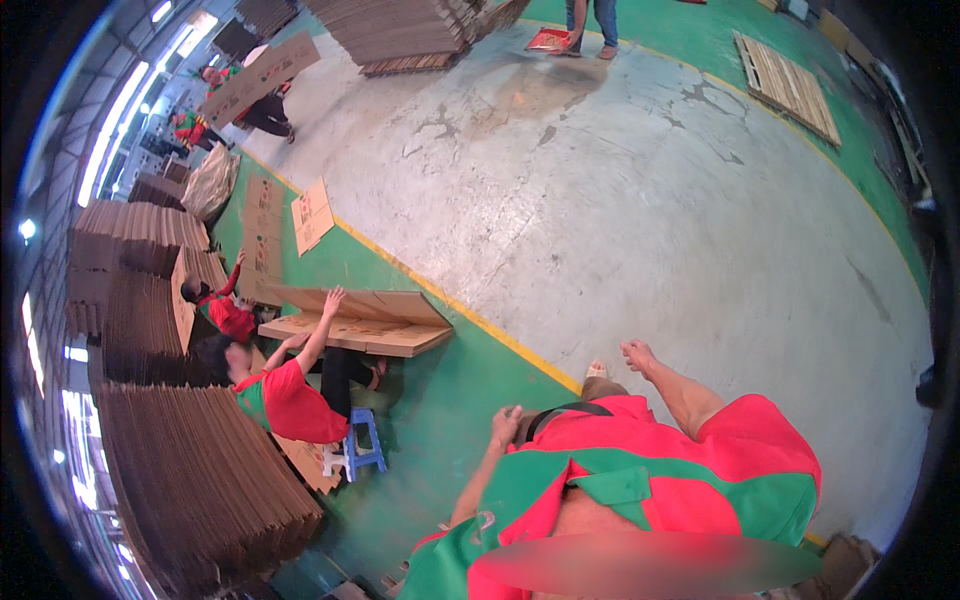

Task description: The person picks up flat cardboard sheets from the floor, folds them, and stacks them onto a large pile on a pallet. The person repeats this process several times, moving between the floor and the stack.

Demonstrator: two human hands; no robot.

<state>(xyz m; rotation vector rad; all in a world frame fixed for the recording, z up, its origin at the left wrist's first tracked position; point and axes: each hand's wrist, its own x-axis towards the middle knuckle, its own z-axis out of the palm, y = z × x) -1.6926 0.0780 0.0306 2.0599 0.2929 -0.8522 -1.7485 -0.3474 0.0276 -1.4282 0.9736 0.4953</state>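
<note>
My left hand [507,425] hangs by my waist at the left side, its fingers loosely curled, and no object shows in it. Farther forward, my right hand [637,355] is held out over the grey floor with its fingers curled in and nothing visible in them. Neither hand touches any box or tool. Left of me, a person in a red and green shirt [305,408] sits on a blue stool [366,442], with hands at a folded stack of flat cardboard [380,318].
Tall stacks of flattened cardboard [200,480] line the left side. Another person [228,312] sits beyond. A person carries a cardboard sheet [262,80] at the far left. Someone holds a red item [548,40] ahead, near a cardboard pile [395,30]. A wooden pallet [787,88] lies far right.
</note>
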